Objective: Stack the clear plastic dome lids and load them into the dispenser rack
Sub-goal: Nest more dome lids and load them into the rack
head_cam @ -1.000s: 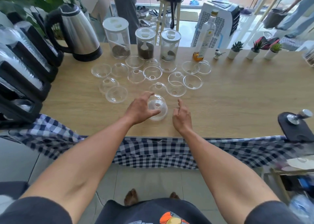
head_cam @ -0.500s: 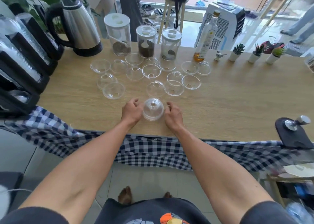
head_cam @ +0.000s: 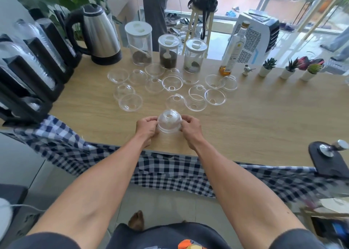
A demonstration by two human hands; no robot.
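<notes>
a: where's the stack [head_cam: 169, 121]?
b: near the front edge of the table [head_cam: 264, 120], dome up, hole on top. left hand [head_cam: 146, 128] and right hand [head_cam: 189, 127] pinch it from either side, fingers curled on the low rim.
a: how many in it?
b: can't tell, clear plastic. looks like a few nested.
a: the rest?
b: loose lids [head_cam: 172, 83] scattered mid-table toward the back edge, some dome up, some rim up. rack [head_cam: 32, 73] on the left edge, tubes already partly filled.
a: handling?
b: my guess: very light, thin, flexes if squeezed, slick. hold by the rim where it's stiffest, not the dome. nested ones may stick or slide apart, so keep both sides supported when lifting.
</notes>
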